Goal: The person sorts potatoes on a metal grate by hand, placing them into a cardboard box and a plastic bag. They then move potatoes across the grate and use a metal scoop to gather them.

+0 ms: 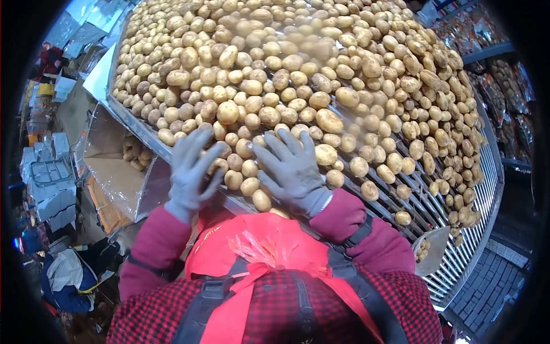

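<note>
Both hands wear grey gloves and rest at the near edge of a large heap of potatoes [228, 112] on a slatted metal table [483, 189]. My left hand [193, 166] lies palm down over the table's near rim, fingers spread and touching the nearest potatoes. To its right, my right hand [294, 166] is also spread, its fingertips against potatoes. Several potatoes lie between the two hands. Neither hand is closed around a potato.
An open cardboard box [117, 178] with potatoes inside stands left of the table. A small scoop-like tray [432, 250] sits at the lower right. Bagged produce fills shelves [487, 53] at the upper right. A person [50, 60] is at the far left.
</note>
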A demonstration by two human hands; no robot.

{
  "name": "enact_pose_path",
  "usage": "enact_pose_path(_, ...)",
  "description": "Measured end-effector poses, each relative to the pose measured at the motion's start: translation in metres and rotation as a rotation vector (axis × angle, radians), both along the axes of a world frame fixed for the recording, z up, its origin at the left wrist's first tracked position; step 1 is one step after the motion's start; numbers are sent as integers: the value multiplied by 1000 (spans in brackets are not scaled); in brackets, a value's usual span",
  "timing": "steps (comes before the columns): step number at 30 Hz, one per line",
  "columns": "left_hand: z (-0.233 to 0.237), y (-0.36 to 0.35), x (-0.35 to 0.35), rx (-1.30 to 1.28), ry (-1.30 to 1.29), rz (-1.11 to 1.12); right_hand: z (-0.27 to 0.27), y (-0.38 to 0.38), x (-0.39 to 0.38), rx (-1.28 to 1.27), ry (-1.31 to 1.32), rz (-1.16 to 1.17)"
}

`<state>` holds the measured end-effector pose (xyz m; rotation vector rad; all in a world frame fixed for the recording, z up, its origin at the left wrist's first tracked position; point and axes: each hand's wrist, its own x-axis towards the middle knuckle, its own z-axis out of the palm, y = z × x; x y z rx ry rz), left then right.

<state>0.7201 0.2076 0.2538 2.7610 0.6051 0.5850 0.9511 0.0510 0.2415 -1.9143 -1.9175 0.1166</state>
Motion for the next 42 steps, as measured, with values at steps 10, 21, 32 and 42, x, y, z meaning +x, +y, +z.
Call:
enact_pose_path(10, -30, 58, 78, 174, 263, -287, 2, 29, 23, 42, -71, 1)
enact_pose_path(21, -51, 153, 111, 298, 29, -223, -40, 210, 91, 72, -205, 183)
enact_pose_path(32, -34, 268, 180, 368, 207, 52, -33, 286, 218, -213, -47, -252)
enact_pose_path(42, -29, 279, 189, 489, -104, -8, -18, 119, 252, -251, -322, -456)
